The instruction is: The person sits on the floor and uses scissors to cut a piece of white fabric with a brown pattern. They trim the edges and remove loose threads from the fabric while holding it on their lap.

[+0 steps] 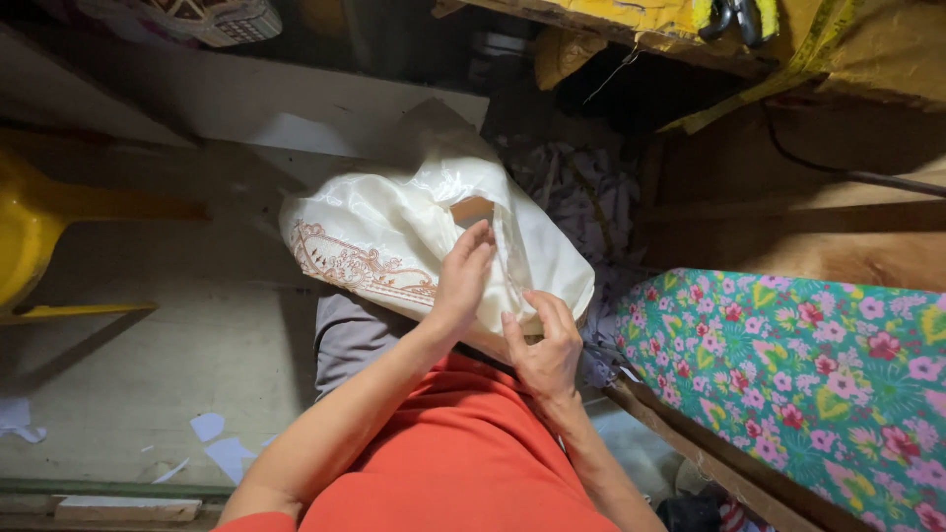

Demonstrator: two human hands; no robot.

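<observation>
The cloth (394, 232) lies on the person's lap, in the middle of the view. The left hand (463, 276) rests on top of the cloth, near its centre. The right hand (544, 345) is just beside it, to the right and nearer to the body, at the near edge of the cloth. To the right of the lap stands a padded board (808, 365), and behind it a wooden bench (788, 187). Between the cloth and the board lies a heap of scraps (591, 202). On the far left stands a chair (30, 227). On the floor (148, 365), left of the lap and near the body, lie paper bits (222, 448).
</observation>
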